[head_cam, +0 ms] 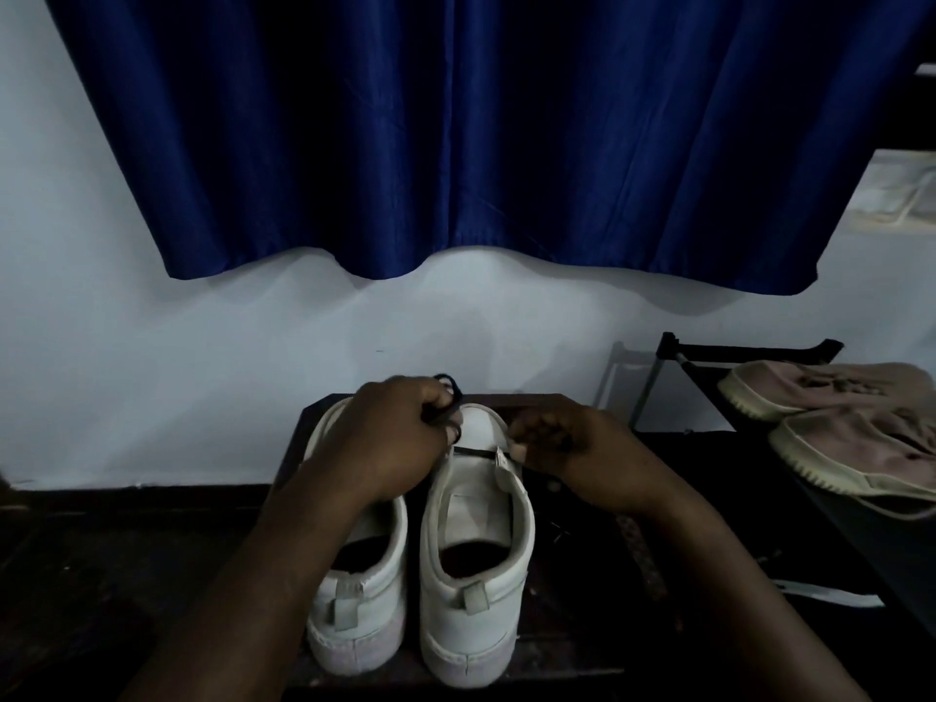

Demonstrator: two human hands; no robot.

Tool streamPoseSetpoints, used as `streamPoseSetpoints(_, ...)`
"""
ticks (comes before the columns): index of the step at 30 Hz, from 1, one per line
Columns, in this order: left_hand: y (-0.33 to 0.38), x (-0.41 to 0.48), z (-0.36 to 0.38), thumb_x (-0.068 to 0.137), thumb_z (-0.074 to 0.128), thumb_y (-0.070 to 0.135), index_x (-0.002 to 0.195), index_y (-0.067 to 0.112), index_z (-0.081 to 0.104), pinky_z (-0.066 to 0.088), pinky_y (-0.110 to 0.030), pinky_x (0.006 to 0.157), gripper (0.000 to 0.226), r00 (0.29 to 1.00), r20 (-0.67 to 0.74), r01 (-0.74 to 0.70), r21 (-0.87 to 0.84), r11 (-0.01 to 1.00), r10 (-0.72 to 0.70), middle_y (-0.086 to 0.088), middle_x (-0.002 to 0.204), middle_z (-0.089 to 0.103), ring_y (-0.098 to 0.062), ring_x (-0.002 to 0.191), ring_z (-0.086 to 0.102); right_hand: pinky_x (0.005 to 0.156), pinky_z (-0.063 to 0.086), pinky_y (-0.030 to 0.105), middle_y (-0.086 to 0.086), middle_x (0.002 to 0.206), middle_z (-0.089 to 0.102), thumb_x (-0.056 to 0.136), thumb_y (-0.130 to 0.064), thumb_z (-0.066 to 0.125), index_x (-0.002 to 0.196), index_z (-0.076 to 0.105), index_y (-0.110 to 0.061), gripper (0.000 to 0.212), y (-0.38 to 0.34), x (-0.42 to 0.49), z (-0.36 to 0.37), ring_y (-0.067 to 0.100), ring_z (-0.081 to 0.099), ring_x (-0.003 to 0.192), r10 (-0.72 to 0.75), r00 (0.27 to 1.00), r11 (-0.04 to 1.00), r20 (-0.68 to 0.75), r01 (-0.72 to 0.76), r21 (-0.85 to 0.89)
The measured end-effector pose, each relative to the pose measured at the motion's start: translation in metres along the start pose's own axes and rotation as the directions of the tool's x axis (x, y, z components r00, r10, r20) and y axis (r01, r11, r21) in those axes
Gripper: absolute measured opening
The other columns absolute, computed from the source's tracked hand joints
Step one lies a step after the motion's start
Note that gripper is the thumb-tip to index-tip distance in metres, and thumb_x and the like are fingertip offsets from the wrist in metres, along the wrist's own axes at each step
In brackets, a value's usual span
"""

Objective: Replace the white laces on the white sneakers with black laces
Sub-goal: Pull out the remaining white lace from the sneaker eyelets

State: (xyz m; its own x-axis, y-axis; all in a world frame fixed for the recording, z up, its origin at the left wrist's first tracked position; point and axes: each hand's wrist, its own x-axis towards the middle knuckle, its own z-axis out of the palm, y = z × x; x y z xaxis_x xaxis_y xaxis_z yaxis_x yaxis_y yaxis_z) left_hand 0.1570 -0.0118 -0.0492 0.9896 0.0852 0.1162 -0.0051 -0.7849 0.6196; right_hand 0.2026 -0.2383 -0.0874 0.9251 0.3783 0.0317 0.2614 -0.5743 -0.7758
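Black lace is going in, and the first bar already lies flat across the lowest eyelets of the right-hand sneaker, just below centre frame. Left hand sits over the toe area with its fingers closed on a bunched loop of that lace, a dark curl poking out above the knuckles. Right hand is curled at the opposite eyelet edge, fingertips pinched in tight; they look to be on the other end of the lace, though the light is too dim to be sure.

The job here, by my reading, is early lacing: one bar in, every upper eyelet open. To do it well, even up the two ends before crossing, keep the bar flat rather than twisted, and steady the eyelet flap with one hand while the other feeds the tip through from underneath.

Both shoes stand side by side on a dark desk in the lower middle of the frame, the left-hand sneaker touching or nearly touching its partner. Each runs lengthwise up the frame, heels and pull tabs toward the bottom edge, toes pointing up toward the white wall and blue curtain. Pinkish shoes rest on a rack at right.
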Motion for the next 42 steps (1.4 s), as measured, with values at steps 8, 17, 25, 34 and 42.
streamPoseSetpoints(8,0.005,-0.001,-0.001,0.094,0.061,0.022,0.117,0.034,0.068,0.032,-0.022,0.072,0.027,0.994,0.110,-0.036,0.312,0.949,0.001,0.003,0.120,0.069,-0.019,0.109,0.063,0.050,0.038,0.021,0.007,0.070,0.065,0.095,-0.013,0.068,0.102,0.074,-0.005,0.012,-0.019,-0.007,-0.003,0.008,0.053,0.054,-0.059,0.994,0.727,-0.090,0.105,0.679)
streamPoseSetpoints(17,0.003,0.002,0.000,0.101,0.051,0.026,0.134,0.021,0.048,0.030,-0.027,0.073,0.033,0.988,0.155,-0.086,0.412,0.907,0.024,-0.004,0.130,0.065,-0.026,0.115,0.060,0.079,0.041,0.037,0.006,0.118,0.072,0.095,-0.013,0.059,0.121,0.072,-0.018,0.030,-0.028,-0.005,-0.012,0.005,0.056,0.069,-0.169,0.930,0.336,-0.326,0.365,0.868)
streamPoseSetpoints(25,0.002,0.000,-0.003,0.093,0.059,0.021,0.114,0.031,0.067,0.031,-0.025,0.067,0.024,0.990,0.136,-0.072,0.351,0.933,0.026,0.001,0.118,0.069,-0.021,0.108,0.063,0.070,0.046,0.026,0.008,0.109,0.074,0.097,-0.011,0.062,0.124,0.067,-0.009,0.027,-0.033,-0.009,-0.012,0.011,0.056,0.077,-0.100,0.921,0.514,-0.377,0.372,0.773)
streamPoseSetpoints(34,0.001,0.002,-0.001,0.089,0.061,0.035,0.096,0.025,0.072,0.046,-0.030,0.071,0.017,0.996,0.090,-0.029,0.380,0.924,-0.006,-0.004,0.091,0.061,-0.026,0.078,0.056,0.068,0.052,0.029,-0.010,0.115,0.075,0.083,-0.017,0.085,0.123,0.071,-0.027,0.044,-0.052,-0.029,-0.003,0.012,0.065,0.073,-0.149,0.965,0.871,-0.217,0.232,0.433)
streamPoseSetpoints(42,-0.003,0.008,-0.004,0.087,0.066,0.030,0.067,0.028,0.063,0.050,-0.031,0.069,0.021,0.993,0.102,0.033,0.167,0.985,-0.051,0.003,0.077,0.067,-0.021,0.079,0.064,0.083,0.022,-0.011,-0.013,0.126,0.069,0.079,-0.021,0.076,0.122,0.072,-0.031,0.045,-0.057,-0.025,0.041,-0.003,0.043,0.118,-0.134,0.957,0.965,-0.257,0.068,-0.252)
